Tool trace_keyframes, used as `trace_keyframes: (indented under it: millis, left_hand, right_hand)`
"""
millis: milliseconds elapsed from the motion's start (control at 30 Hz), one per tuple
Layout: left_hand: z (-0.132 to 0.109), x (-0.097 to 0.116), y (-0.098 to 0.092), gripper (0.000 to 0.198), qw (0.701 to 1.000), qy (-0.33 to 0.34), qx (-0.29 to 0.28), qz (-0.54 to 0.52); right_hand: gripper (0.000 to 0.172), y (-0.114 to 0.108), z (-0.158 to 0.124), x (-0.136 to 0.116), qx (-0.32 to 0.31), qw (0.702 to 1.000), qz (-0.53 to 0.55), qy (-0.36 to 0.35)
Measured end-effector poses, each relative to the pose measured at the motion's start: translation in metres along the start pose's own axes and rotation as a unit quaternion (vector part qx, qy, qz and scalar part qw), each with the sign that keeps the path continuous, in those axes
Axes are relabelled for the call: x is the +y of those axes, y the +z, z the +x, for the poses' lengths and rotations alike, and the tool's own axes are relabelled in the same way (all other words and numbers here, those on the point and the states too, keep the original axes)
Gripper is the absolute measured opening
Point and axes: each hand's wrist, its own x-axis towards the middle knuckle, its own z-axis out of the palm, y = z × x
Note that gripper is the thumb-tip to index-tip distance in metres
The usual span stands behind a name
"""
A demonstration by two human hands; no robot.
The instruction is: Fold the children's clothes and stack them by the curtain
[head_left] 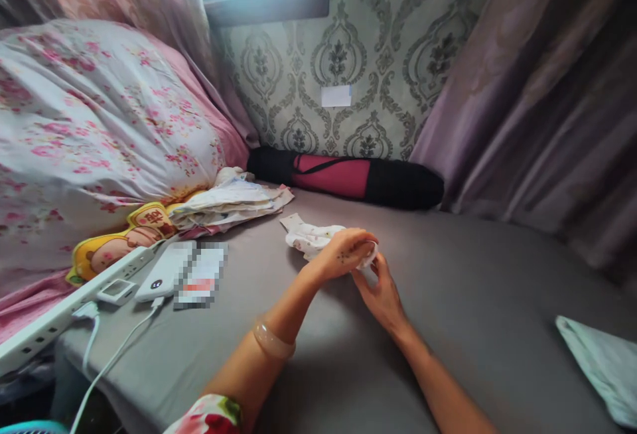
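Observation:
A small white cloth piece (313,238) with a faint scattered print lies bunched on the grey sheet, one end raised into my hands. I cannot tell what kind of garment or cloth it is. My left hand (346,253) reaches across it with curled fingers and covers the raised end. From the right, my right hand (379,291) pinches the same end between thumb and fingers, close to the left fingertips. A pale bangle (273,340) circles my left wrist.
Folded cloths (231,198) are stacked at the left back, beside a yellow cartoon cushion (119,245). A power strip (74,304), white power bank (164,271) and cables occupy the left edge. A black-and-red long bag (333,176) lies along the wall. Pale green fabric (600,367) sits far right.

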Motion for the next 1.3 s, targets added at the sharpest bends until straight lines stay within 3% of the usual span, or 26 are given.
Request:
trace_keyframes:
  millis: [133,267,333,400,467,533,600,733,933,1100,1200,1300]
  left_hand:
    - [-0.002,0.009,0.011,0.022,0.995,-0.02,-0.048,-0.081]
    - [-0.005,0.006,0.007,0.022,1.0,0.004,0.003,-0.019]
    - [-0.008,0.004,0.0,0.02,1.0,-0.026,0.011,-0.002]
    - [-0.012,0.004,-0.008,0.024,0.995,-0.083,-0.044,-0.018]
    - [-0.017,0.004,-0.014,0.03,0.977,-0.132,-0.162,-0.039]
    - [-0.021,0.001,-0.015,0.029,0.95,-0.145,-0.274,-0.032]
    - [-0.024,-0.007,-0.011,0.021,0.943,-0.129,-0.308,0.008]
    - [-0.024,-0.026,0.003,0.011,0.965,-0.091,-0.229,0.09]
    - [-0.019,-0.029,0.011,0.015,0.992,-0.06,-0.001,0.109]
    - [-0.021,-0.027,0.026,0.056,0.998,-0.023,-0.035,0.042]
    - [-0.022,-0.035,0.041,0.052,0.999,-0.028,-0.005,0.028]
    - [-0.021,-0.043,0.05,0.042,0.997,-0.031,0.067,0.023]
  right_hand:
    - [0.043,-0.011,0.006,-0.007,-0.012,0.996,0.08,0.02]
    - [0.038,-0.02,0.013,-0.001,0.003,0.99,0.124,0.063]
    - [0.036,-0.024,0.017,0.004,0.04,0.986,0.133,0.091]
    - [0.034,-0.027,0.022,0.007,0.079,0.98,0.141,0.114]
    - [0.032,-0.032,0.026,0.006,0.112,0.974,0.148,0.129]
    - [0.03,-0.037,0.03,0.002,0.142,0.97,0.145,0.132]
    - [0.03,-0.045,0.032,-0.005,0.17,0.969,0.13,0.125]
    - [0.028,-0.062,0.036,-0.02,0.216,0.966,0.097,0.108]
    - [0.031,-0.083,0.04,-0.037,0.235,0.961,0.099,0.106]
    - [0.032,-0.089,0.038,-0.05,0.211,0.96,0.126,0.135]
    - [0.031,-0.091,0.036,-0.063,0.179,0.956,0.174,0.153]
    - [0.027,-0.095,0.033,-0.076,0.164,0.95,0.21,0.166]
